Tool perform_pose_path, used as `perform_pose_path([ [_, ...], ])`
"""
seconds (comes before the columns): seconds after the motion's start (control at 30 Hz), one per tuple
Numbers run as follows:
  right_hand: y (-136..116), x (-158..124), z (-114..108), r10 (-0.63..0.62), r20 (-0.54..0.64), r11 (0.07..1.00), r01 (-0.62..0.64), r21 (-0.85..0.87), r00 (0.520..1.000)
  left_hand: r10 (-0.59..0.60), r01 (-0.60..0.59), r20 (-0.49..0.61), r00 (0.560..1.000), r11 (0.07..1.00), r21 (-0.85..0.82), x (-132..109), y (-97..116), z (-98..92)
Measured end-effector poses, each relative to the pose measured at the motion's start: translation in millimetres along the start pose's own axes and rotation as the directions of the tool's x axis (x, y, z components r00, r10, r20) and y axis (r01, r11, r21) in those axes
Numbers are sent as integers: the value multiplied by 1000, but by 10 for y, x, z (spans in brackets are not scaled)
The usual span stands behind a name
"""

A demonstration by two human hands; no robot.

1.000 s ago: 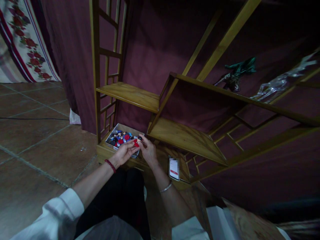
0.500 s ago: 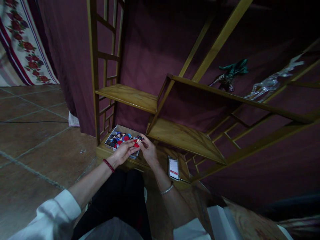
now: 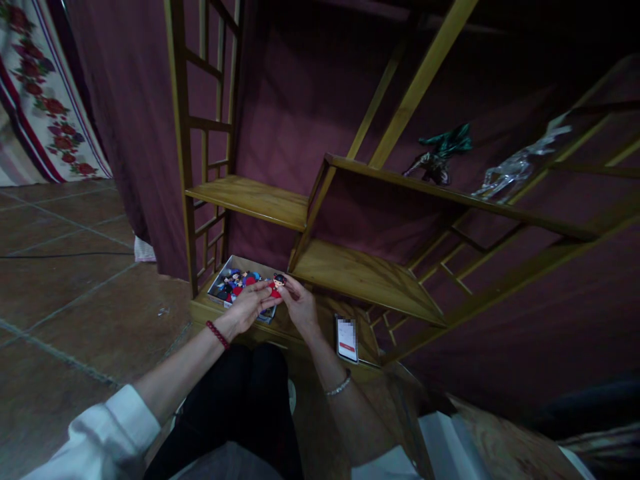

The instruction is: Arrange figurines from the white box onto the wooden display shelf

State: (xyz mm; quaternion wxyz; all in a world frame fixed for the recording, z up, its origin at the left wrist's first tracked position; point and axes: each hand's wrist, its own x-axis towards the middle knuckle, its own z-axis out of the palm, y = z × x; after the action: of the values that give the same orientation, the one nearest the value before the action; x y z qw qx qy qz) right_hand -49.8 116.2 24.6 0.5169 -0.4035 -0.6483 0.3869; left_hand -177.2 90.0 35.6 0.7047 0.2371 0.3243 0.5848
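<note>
A small red figurine (image 3: 276, 286) with a dark head is pinched between both of my hands, just above the near right corner of a shallow box (image 3: 223, 268). My left hand (image 3: 249, 305) grips it from the left with curled fingers. My right hand (image 3: 301, 306) holds it from the right with its fingertips. The box sits on the lowest board of a wooden shelf unit (image 3: 250, 199) and holds several small red, blue and dark figures (image 3: 237, 279).
A phone (image 3: 347, 339) with a lit screen lies on the low board right of my right hand. On a higher shelf at the right stand a green-and-dark figure (image 3: 440, 155) and a clear glassy figure (image 3: 515, 166). Maroon cloth hangs behind; tiled floor (image 3: 60, 280) spreads left.
Both hands have stayed together on the red figurine, lifting it slightly at the box's corner. The view has shifted a little to the right and down.
</note>
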Motion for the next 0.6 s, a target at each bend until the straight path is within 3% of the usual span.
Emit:
perform_pose_path([
  [0.37,-47,-61,-117,-7,-50,1000,7,8,999,1,-5,48,999,997,75,21,-36,115],
  [0.6,0,-113,-256,-7,-100,999,3,-41,995,-9,8,23,1000,997,71,19,-90,260],
])
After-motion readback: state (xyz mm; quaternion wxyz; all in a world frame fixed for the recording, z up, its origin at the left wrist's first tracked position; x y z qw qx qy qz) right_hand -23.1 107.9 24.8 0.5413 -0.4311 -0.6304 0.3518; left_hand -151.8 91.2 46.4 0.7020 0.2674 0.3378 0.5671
